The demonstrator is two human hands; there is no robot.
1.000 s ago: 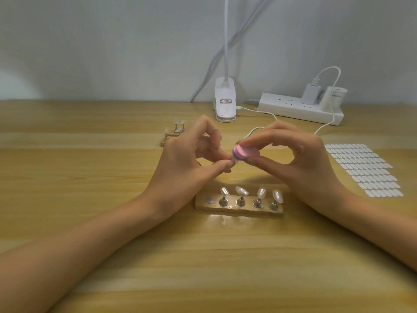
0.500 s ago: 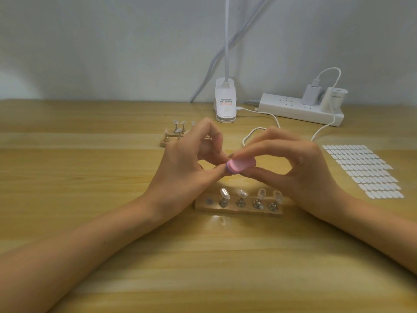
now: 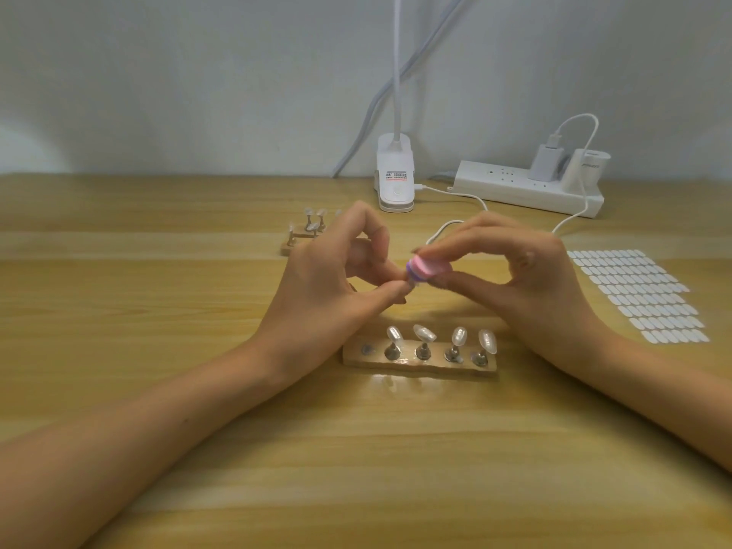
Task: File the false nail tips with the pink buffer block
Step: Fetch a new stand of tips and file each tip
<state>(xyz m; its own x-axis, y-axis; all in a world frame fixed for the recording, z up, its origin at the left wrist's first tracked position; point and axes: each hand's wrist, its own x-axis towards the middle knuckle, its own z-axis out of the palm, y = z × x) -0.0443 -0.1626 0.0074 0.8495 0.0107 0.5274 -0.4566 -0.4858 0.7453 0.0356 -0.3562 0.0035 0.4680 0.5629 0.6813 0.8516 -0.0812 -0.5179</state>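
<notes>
My right hand (image 3: 515, 279) pinches the pink buffer block (image 3: 427, 269) between thumb and fingers above the table. My left hand (image 3: 336, 283) pinches a small nail tip on its stand against the block's left end; the tip itself is almost hidden by my fingertips. Below my hands lies a wooden holder (image 3: 420, 360) with several pearly false nail tips (image 3: 424, 334) on metal stands and one bare socket at its left end.
A second wooden holder with nail tips (image 3: 307, 231) sits behind my left hand. A sheet of white adhesive tabs (image 3: 637, 295) lies at the right. A clip lamp base (image 3: 395, 178), a power strip (image 3: 527, 188) and white cables stand at the back by the wall.
The buffer block dropped and shifted left half a second ago, then rose back up and right against the tip. My left hand stayed almost still.
</notes>
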